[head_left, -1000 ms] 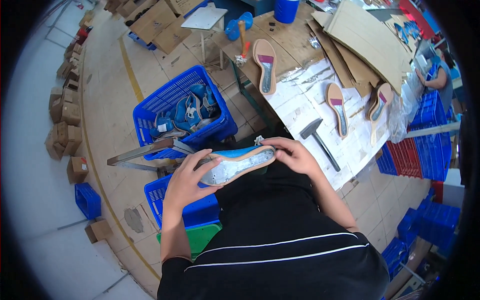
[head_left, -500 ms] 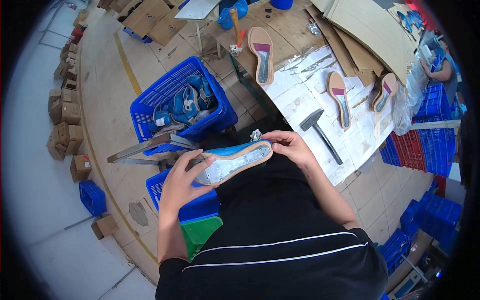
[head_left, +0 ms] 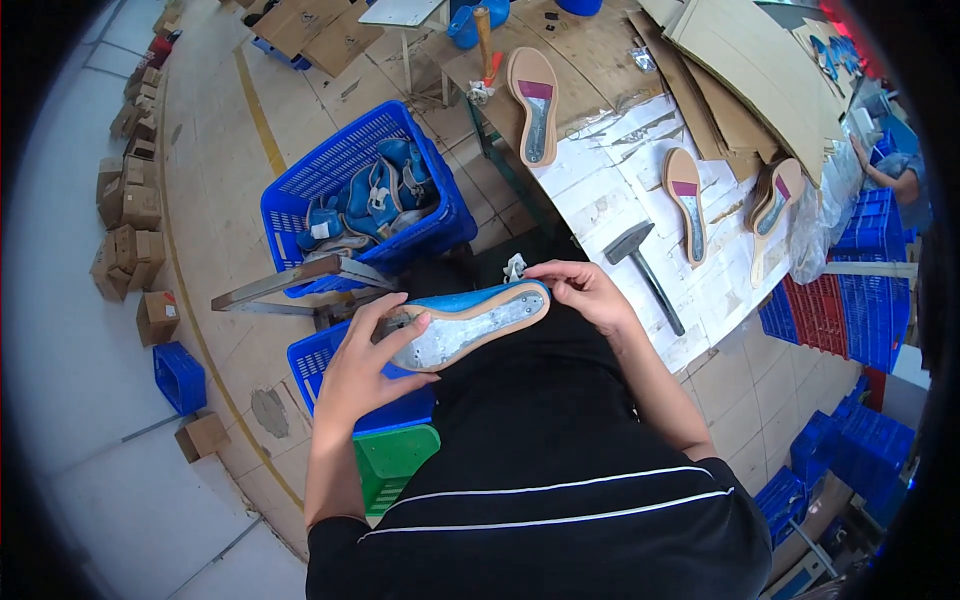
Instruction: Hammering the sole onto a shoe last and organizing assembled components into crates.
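Note:
Held in front of my body is a blue shoe (head_left: 465, 325), its bottom turned up: a grey, shiny middle with a tan rim around it. My left hand (head_left: 365, 360) grips the wide toe end, thumb and fingers on opposite edges. At the narrow heel end, my right hand (head_left: 590, 295) pinches the shoe's edge between thumb and fingers. A crumpled whitish bit (head_left: 515, 266) sticks out beside the right fingertips; what it is I cannot tell. On the table's white paper lies a black hammer (head_left: 655, 280), right of my right hand.
Tan shoe soles (head_left: 533, 120) lie on the table, including one mid-paper (head_left: 686, 205) and a stack (head_left: 770, 205) near cardboard sheets (head_left: 760, 80). A blue crate (head_left: 440, 250) of blue shoes stands left, behind a metal frame (head_left: 290, 280). Another person (head_left: 905, 185) is at far right.
My view has shifted slightly, so the table's things sit a little lower and further right. Both hands keep the same hold on the shoe.

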The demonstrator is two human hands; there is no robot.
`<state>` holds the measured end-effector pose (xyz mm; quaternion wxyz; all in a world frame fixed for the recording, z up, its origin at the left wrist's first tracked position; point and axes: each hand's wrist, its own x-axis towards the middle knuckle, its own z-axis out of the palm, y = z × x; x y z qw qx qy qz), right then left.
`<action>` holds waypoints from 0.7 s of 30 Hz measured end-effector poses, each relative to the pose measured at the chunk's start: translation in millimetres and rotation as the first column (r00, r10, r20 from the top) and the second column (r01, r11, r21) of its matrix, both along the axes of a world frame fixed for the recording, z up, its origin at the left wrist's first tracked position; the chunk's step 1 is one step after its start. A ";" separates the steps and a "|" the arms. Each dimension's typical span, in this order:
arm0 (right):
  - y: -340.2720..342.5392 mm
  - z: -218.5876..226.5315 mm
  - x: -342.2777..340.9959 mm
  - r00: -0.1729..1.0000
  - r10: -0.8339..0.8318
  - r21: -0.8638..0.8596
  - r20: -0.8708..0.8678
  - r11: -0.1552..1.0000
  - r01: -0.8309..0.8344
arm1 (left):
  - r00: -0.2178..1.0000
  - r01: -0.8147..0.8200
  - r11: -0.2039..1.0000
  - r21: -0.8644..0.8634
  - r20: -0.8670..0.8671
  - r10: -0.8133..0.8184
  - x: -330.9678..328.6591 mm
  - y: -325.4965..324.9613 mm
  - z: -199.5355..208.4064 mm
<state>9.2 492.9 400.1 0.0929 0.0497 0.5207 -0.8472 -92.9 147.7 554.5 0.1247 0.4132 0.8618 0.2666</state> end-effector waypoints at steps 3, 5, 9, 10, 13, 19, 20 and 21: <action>-3.9 0.1 -1.0 1.000 -0.029 0.007 0.002 1.000 0.029 | 1.000 0.011 1.000 0.006 -0.008 -0.011 1.7 0.8 4.4; -5.1 0.9 -2.2 0.999 -0.045 -0.001 0.006 0.999 0.045 | 1.000 0.017 1.000 -0.011 -0.024 -0.017 2.1 0.6 6.8; -1.9 0.3 -1.0 1.000 -0.001 0.054 -0.005 0.999 0.001 | 0.998 0.025 0.996 -0.085 -0.062 -0.031 2.8 1.8 10.2; -1.6 -1.7 -0.3 1.000 0.004 0.054 0.004 0.999 -0.004 | 0.996 0.031 0.995 -0.099 -0.083 -0.040 3.5 2.0 9.9; -2.4 -5.3 -1.6 1.000 -0.016 0.039 -0.010 0.999 0.016 | 0.993 0.017 0.994 -0.112 -0.113 -0.030 5.1 0.4 6.0; -0.6 -5.9 -4.8 1.000 -0.022 0.028 -0.018 0.999 0.023 | 0.992 0.035 0.985 -0.171 -0.114 -0.055 6.4 1.8 12.0; -0.5 -6.9 -5.2 1.000 -0.019 0.029 -0.019 0.999 0.020 | 0.992 0.032 0.985 -0.170 -0.115 -0.052 6.3 1.0 11.8; -0.7 -7.8 -5.2 0.999 -0.017 0.023 -0.028 1.000 0.018 | 0.992 0.042 0.985 -0.170 -0.111 -0.062 6.2 0.2 11.0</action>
